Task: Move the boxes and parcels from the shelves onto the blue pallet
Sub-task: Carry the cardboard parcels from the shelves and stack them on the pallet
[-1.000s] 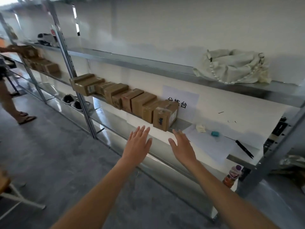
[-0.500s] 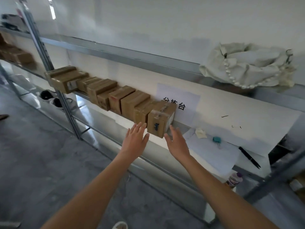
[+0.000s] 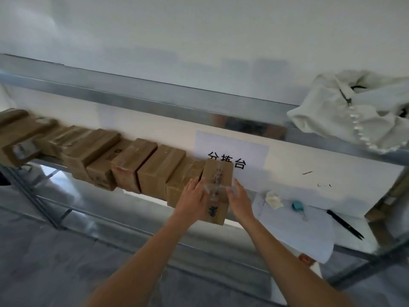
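A row of several taped brown cardboard boxes (image 3: 130, 160) stands on the middle metal shelf (image 3: 243, 224). The rightmost box (image 3: 218, 191) juts past the shelf's front edge. My left hand (image 3: 193, 199) lies flat against its left side and my right hand (image 3: 240, 199) flat against its right side, fingers straight, clamping the box between the palms. The blue pallet is not in view.
A white paper sign (image 3: 232, 156) hangs on the wall behind the box. To the right on the shelf lie white sheets (image 3: 294, 231), a teal clip (image 3: 297, 206) and a black pen (image 3: 345, 224). A white cloth bag (image 3: 349, 111) sits on the upper shelf. Grey floor below.
I have stepped closer to the shelf. Both hands moved forward from in front of the shelf edge and now press on the two sides of the rightmost box.
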